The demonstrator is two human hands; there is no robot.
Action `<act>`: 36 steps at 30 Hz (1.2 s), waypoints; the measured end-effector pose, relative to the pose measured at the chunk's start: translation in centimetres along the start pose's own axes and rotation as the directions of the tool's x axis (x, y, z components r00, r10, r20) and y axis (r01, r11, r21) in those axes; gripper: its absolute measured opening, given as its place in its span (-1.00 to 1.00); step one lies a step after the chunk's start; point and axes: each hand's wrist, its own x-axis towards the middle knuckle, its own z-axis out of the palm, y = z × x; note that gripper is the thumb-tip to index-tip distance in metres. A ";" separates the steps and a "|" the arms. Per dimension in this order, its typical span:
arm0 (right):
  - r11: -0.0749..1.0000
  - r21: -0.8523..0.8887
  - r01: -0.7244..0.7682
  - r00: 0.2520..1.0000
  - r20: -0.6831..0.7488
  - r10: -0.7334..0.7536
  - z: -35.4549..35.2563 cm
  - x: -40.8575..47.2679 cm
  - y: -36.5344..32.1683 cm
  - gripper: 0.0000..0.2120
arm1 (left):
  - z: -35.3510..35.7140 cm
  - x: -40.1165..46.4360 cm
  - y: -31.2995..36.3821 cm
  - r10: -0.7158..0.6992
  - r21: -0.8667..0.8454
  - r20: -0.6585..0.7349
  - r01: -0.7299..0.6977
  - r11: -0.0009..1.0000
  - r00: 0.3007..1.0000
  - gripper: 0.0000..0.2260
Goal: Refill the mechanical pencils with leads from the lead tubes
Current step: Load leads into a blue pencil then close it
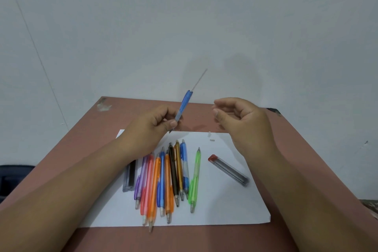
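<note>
Above the far edge of the white paper sheet (225,200), gripping a blue mechanical pencil (182,108) in the left hand (152,127): thumb and curled fingers pinching its lower barrel, tip pointing down toward the sheet, upper end tilting up and to the right. Sticking out of that upper end, a thin lead (200,79), blurred, reaching toward the wall (184,16). Holding the left forearm low, coming in from the lower left across the sheet's left part.

Hovering to the right of the pencil, apart from it, the right hand (243,122), fingers loosely curled, thumb and forefinger drawn near each other; whether anything thin is being pinched there, too small to tell. Reaching in from the lower right, the right forearm.

Lying just under the right hand on the sheet, two tiny white eraser pieces (210,136). Lying nearer, beside the right wrist, a clear lead tube (229,170) with a red cap, slanting across the sheet. Lying below the left hand, a fanned row of colored mechanical pencils (167,182), purple, pink, orange, blue, black, amber, with a green pencil (194,180) a little apart on the right. Lying at the row's left edge, partly under the left forearm, a dark lead case (129,176). Resting under everything, a reddish-brown table (306,149).
</note>
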 end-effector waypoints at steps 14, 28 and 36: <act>0.741 -0.671 -0.013 0.930 0.264 0.256 -0.5 0.9 2.5 -0.91 | 0.0 -0.3 0.8 -0.010 -0.020 -0.002 0.010 1.000 1.000 -0.80; 0.986 -0.141 0.085 0.996 0.049 -0.079 -0.3 -0.5 -1.0 -0.87 | -0.3 0.4 -0.8 0.023 0.133 -0.060 -0.015 0.991 0.998 -0.72; 0.971 -0.081 0.223 0.975 0.040 -0.220 0.0 -0.9 -1.0 -0.78 | -0.2 0.5 -0.9 0.053 0.158 -0.043 -0.045 0.986 0.998 -0.70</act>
